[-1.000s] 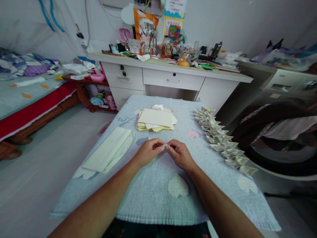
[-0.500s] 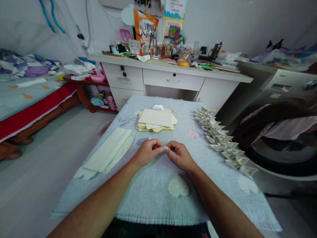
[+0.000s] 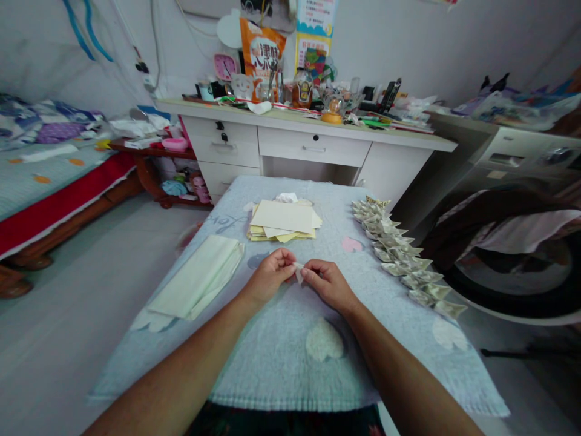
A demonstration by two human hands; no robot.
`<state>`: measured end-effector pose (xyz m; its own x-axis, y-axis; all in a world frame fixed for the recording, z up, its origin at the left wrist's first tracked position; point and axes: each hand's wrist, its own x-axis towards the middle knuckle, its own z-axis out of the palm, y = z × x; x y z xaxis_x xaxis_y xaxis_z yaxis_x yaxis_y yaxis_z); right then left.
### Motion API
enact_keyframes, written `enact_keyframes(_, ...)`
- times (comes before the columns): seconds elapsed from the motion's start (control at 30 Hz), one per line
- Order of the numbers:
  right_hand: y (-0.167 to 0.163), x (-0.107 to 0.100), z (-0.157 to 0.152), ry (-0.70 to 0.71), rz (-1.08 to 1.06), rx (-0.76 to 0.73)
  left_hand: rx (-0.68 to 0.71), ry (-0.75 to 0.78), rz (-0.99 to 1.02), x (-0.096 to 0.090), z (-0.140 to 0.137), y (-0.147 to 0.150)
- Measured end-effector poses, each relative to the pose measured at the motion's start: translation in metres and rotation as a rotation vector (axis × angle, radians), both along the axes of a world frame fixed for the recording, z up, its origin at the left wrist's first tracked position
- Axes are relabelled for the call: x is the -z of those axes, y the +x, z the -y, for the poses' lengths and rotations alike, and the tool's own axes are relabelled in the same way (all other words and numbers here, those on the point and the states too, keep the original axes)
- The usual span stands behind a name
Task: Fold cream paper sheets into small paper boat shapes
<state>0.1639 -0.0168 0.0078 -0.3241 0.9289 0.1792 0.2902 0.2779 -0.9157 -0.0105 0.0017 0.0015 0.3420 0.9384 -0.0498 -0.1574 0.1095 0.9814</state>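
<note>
Between my two hands is a small folded piece of paper, pale and pointed at its lower end. My left hand pinches it from the left with thumb and fingers. From the right, my right hand grips its other side, fingers curled. Both hands are over the middle of the cloth-covered table. Beyond them lies a stack of cream and yellow paper sheets. A folded pale green-white sheet rests left of my hands. Along the right side runs a row of folded paper pieces with pointed tips.
A crumpled white tissue sits behind the paper stack. Past the table stands a white desk crowded with jars, a clock and an orange bag. At right is a washing machine; at left, a bed.
The folded paper has turned between my fingers, and a pointed part of it now hangs downward. Both hands stay in nearly the same place. The view has shifted slightly.
</note>
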Motion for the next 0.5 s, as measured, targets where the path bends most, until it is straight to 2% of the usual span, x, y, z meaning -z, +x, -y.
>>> enact_keyframes(0.13,0.0011,-0.0017,-0.0009,-0.065,-0.159,0.023,0.031,0.01,0.028,-0.0023,-0.0005,-0.0014)
enact_keyframes(0.27,-0.0015,0.0001,-0.002,-0.193,-0.373,-0.082,0.068,0.038,0.024,0.0011,-0.0015,-0.001)
enact_keyframes(0.4,-0.0035,0.0043,-0.0032,-0.202,-0.341,-0.07,-0.022,0.151,-0.133,0.0041,-0.0002,-0.001)
enact_keyframes(0.5,-0.0031,0.007,-0.0044,-0.177,-0.313,0.003,-0.01,0.253,-0.271,0.004,0.0021,-0.0017)
